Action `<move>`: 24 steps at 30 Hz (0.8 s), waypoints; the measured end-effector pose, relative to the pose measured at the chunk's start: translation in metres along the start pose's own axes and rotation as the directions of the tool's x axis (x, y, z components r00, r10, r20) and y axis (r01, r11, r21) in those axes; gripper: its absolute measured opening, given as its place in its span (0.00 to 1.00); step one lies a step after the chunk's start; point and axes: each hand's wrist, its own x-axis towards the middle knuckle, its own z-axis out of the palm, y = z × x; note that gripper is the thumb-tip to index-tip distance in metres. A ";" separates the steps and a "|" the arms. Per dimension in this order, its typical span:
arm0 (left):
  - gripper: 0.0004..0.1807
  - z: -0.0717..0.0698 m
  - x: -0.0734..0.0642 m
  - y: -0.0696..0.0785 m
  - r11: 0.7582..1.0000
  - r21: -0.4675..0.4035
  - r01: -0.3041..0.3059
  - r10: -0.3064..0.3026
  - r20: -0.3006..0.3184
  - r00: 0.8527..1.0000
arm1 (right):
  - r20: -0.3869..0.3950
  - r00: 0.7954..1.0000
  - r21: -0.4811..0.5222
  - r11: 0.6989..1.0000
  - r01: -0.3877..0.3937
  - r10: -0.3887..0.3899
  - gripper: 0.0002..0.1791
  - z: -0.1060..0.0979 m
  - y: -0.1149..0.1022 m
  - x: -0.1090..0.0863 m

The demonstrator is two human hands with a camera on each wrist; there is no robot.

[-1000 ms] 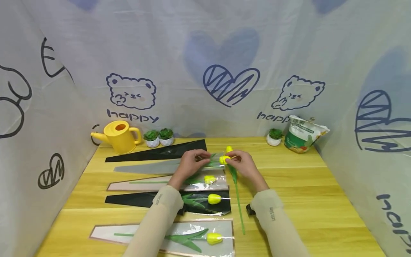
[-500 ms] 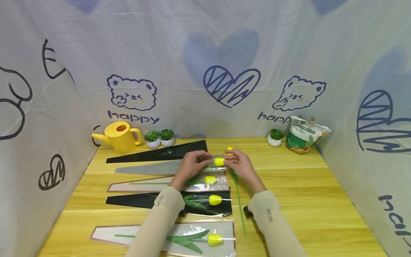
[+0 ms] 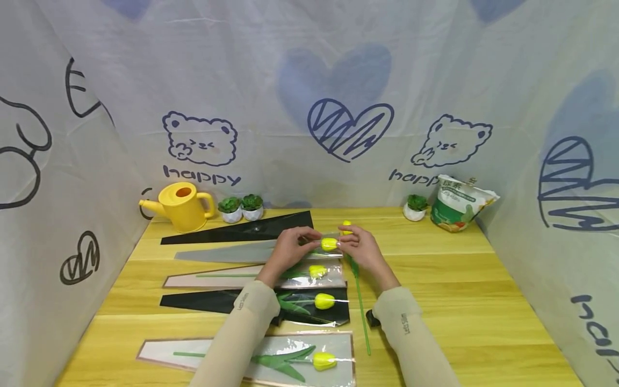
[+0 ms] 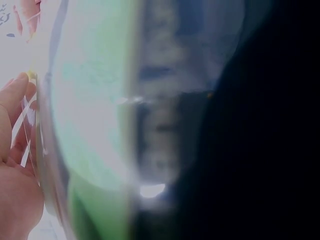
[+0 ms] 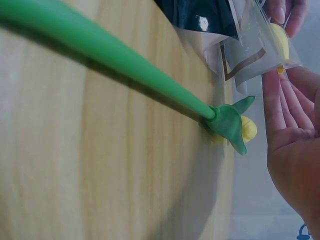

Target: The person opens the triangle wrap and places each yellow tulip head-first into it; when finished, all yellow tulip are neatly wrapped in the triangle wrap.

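Note:
In the head view, a yellow artificial tulip point(image 3: 329, 244) lies inside a grey flower sleeve point(image 3: 217, 252) with a clear front. My left hand point(image 3: 292, 247) pinches the sleeve near its open end; clear film passes between thumb and fingers in the left wrist view. At the sleeve's mouth, my right hand point(image 3: 362, 251) pinches the tip of the tulip head, seen through film in the right wrist view as a yellow bloom point(image 5: 280, 42). Beneath the right hand, a loose tulip point(image 5: 227, 125) lies on the table, its green stem pointing toward me.
Nearer me are a pink-edged sleeve point(image 3: 179, 281), a black sleeve point(image 3: 193, 301) and a white sleeve point(image 3: 159, 349), each with a tulip. Another black sleeve point(image 3: 237, 231) lies behind. A yellow watering can point(image 3: 184, 209), potted succulents point(image 3: 252, 207) and a green-white bag point(image 3: 456, 207) stand at the back.
The tulip head has moved left, farther into the grey sleeve, and my right hand has shifted slightly left with it. My left hand has stayed nearly in place.

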 end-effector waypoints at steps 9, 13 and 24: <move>0.14 -0.003 -0.002 0.000 1.000 0.009 0.006 -0.006 0.018 1.000 | 0.002 1.000 -0.037 0.999 0.016 -0.016 0.28 0.000 0.001 0.001; 0.19 -0.014 -0.006 -0.001 0.996 0.083 0.021 -0.027 0.069 0.997 | -0.003 1.000 -0.030 1.000 -0.004 0.004 0.27 0.001 -0.001 0.000; 0.23 -0.033 -0.014 -0.011 0.980 0.192 0.056 -0.104 0.246 0.964 | 0.025 1.000 -0.036 0.999 -0.012 0.013 0.26 -0.001 0.001 -0.001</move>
